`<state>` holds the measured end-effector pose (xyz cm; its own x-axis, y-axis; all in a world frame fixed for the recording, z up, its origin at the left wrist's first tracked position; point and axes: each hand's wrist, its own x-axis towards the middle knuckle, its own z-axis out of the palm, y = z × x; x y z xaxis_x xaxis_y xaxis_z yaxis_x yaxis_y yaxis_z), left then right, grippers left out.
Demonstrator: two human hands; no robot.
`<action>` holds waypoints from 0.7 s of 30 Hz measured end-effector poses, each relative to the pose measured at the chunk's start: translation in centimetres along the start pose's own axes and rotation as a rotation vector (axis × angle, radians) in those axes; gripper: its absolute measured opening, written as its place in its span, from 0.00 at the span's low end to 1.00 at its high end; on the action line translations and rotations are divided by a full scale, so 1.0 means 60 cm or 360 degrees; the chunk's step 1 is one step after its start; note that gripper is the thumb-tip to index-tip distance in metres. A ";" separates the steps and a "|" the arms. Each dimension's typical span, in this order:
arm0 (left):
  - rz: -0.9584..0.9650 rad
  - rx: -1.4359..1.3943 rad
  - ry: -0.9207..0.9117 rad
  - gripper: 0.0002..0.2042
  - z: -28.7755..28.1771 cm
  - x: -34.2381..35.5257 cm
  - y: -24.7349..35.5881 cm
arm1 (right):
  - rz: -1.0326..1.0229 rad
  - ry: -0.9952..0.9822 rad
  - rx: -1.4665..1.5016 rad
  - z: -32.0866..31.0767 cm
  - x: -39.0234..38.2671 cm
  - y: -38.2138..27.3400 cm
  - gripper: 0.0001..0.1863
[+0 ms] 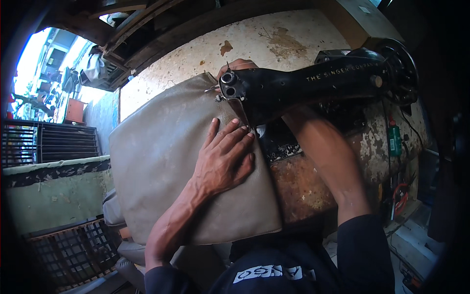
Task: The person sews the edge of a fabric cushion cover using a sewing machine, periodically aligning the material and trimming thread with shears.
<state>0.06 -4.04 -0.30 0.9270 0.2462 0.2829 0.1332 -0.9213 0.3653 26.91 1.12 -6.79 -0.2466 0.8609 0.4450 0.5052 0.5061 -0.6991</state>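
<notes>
A large grey-brown leather piece (152, 157) lies under the head of a black sewing machine (333, 78). My left hand (220, 157) lies on the leather, fingers extended, fingertips just in front of the machine's needle area. My right forearm reaches under the machine's arm. My right hand (237, 64) shows only in part behind the machine head, at the far edge of the leather; most of its fingers are hidden, so its grip is unclear.
A worn worktable (301, 186) carries the machine. A green bottle (394, 137) and a red-handled tool (400, 198) are at the right. More grey material (111, 208) lies at the lower left. Dark metal railing (63, 142) and a bright opening are on the left.
</notes>
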 end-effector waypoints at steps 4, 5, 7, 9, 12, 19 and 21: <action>0.0126 0.0122 -0.0051 0.23 -0.001 0.004 0.022 | 0.0618 0.0259 0.0050 0.003 -0.047 -0.037 0.11; 0.0155 0.0111 -0.0051 0.23 -0.003 0.002 0.027 | 0.0822 0.0369 0.0055 0.014 -0.070 -0.059 0.11; 0.0052 0.0168 -0.0125 0.24 -0.011 -0.019 0.022 | 0.1147 0.0600 0.0059 0.045 -0.118 -0.130 0.12; 0.0010 0.0203 -0.0128 0.24 -0.025 -0.031 0.015 | 0.1385 0.0664 0.0130 0.073 -0.157 -0.239 0.12; 0.0014 0.0207 -0.0202 0.24 -0.021 -0.012 0.038 | 0.1389 0.0793 -0.0100 0.124 -0.241 -0.415 0.14; -0.0165 0.0158 -0.0128 0.23 0.002 -0.035 0.064 | 0.1433 0.0927 -0.0141 0.180 -0.273 -0.503 0.16; -0.0145 0.0080 -0.0138 0.25 -0.008 -0.040 0.077 | 0.1551 0.0877 -0.0156 0.188 -0.272 -0.515 0.19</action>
<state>-1.74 -8.71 1.14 0.9368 0.3047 0.1721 0.2336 -0.9107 0.3406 5.98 -27.96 1.22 0.6763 0.7339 -0.0637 0.3516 -0.3975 -0.8476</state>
